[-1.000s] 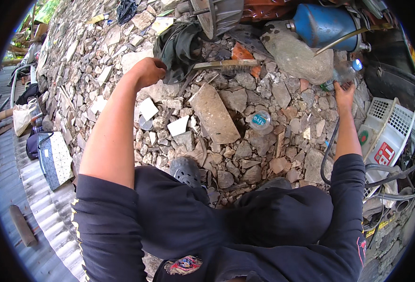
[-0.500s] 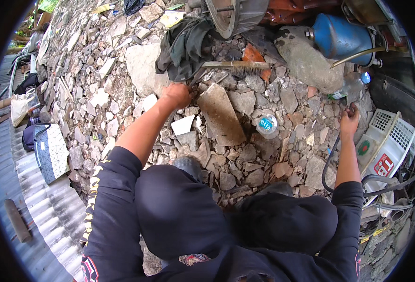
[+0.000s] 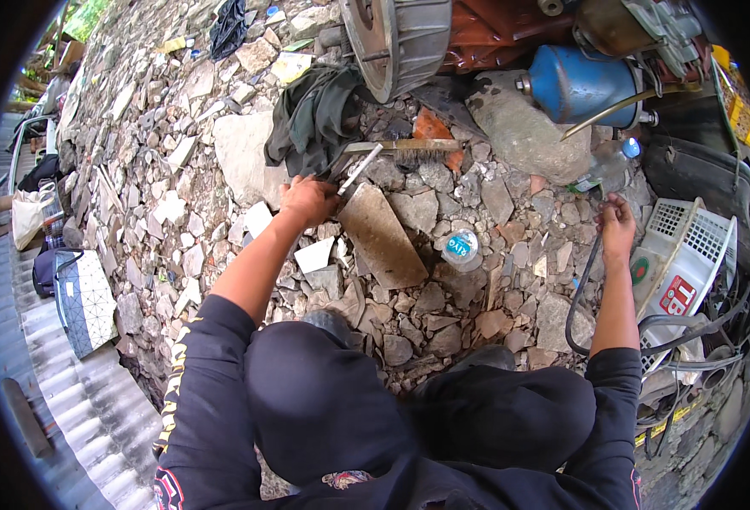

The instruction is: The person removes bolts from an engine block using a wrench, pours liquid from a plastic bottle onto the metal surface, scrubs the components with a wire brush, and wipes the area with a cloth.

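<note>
Left hand: the left hand [image 3: 309, 201] was down on the rubble, its grip pinched around the near end of a flat metal bar [image 3: 360, 168].
Metal bar: thin, straight, pale grey steel, it ran up and right from the fingers toward the wire brush [image 3: 413, 150], its far end just beside the brush handle.
Wire brush: long wooden handle, dark bristles along the underside, lying flat across the stones.
Right hand: the right hand [image 3: 616, 223] was out to the right, its grip curled about a black hose [image 3: 581, 289]; how tightly, I could not tell.
Hose: smooth rubbery tube, looping down past the forearm in a long curve.
Flat slab: a broad, rough, brownish stone slab [image 3: 383, 235] lay tilted just below the left hand.
Bottle: a clear plastic bottle [image 3: 462, 249] with a blue-and-white label lay among the stones between the 2 hands.
Ground: broken grey rock and pale tile shards [image 3: 179, 212], jagged, loose, dusty.
Cloth: a crumpled dark green rag [image 3: 311, 119] was heaped just above the left hand.
Machinery: a ribbed grey metal wheel [image 3: 396, 38] and a glossy blue cylinder [image 3: 575, 81] sat at the top.
Crate: a white plastic lattice basket [image 3: 690, 242] stood just right of the right hand.
Far left: corrugated metal sheet [image 3: 60, 399], wavy and dull.
</note>
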`<state>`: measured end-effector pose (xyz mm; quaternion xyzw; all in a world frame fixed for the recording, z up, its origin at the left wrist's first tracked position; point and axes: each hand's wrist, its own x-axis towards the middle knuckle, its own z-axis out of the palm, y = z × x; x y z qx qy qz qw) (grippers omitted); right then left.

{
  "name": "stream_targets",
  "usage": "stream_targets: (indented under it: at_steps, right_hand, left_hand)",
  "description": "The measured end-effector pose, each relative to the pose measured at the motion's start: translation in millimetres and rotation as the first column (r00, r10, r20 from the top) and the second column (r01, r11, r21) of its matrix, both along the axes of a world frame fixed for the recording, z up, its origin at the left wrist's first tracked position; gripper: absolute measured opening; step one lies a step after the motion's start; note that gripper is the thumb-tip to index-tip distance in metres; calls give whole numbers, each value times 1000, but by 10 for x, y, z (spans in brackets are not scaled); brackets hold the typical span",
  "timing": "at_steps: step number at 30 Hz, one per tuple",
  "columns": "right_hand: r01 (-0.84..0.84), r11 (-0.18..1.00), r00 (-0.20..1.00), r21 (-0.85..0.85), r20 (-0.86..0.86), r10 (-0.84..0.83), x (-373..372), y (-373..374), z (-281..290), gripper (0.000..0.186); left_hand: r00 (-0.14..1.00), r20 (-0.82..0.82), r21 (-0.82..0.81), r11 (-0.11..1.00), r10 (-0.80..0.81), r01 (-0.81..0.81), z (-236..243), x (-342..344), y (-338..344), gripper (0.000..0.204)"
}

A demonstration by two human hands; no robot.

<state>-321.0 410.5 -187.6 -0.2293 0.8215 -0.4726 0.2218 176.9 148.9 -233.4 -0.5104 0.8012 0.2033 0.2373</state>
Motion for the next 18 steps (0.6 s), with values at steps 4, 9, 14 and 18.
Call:
stream_targets:
  at_steps: [4,9,14,18]
  right_hand:
    - [-284,956,940,78,217,262,174,-169,508,17]
    - [-758,613,640,225,438,631,902,-816,1087,35]
    - [-921,343,386,182,330,861,1849,-1503,1343,65]
    - [-788,591,438,-169,521,733,1887,-1723,1281,44]
  left_hand:
    - [983,-176,-92,993,57,-75,324,49,-81,31]
    - [887,-419,-216,970,-193,109,897,-344,24,30]
    - [786,-416,-385,872,-457,302,1402,-735,105,27]
    - [737,-379,-491,797,-560,352,1473,-853,-13,26]
